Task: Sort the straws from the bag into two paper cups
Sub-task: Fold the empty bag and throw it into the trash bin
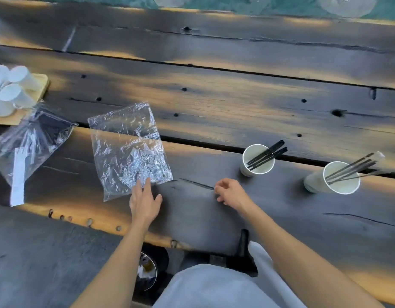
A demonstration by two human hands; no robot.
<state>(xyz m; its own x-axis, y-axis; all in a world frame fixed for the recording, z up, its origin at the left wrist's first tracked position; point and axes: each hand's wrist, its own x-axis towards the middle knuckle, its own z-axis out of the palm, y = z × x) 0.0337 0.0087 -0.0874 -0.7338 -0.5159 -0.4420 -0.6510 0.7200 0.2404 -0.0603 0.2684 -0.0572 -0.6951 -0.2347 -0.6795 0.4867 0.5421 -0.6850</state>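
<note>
A crumpled clear plastic bag (129, 150) lies flat on the dark wooden table and looks empty. My left hand (144, 201) rests with fingers spread on its near right corner. My right hand (231, 193) hovers just above the table to the right, fingers loosely curled, with nothing visible in it. A white paper cup (257, 160) stands right of centre with several bare black straws leaning in it. A second paper cup (338, 177) farther right holds several dark straws that appear to be in clear wrappers.
Another clear bag (29, 143) with dark straws and a white strip lies at the left. Behind it, several upturned white cups (11, 90) sit on a wooden board (39, 85). The table's near edge (125, 230) runs just in front of my lap.
</note>
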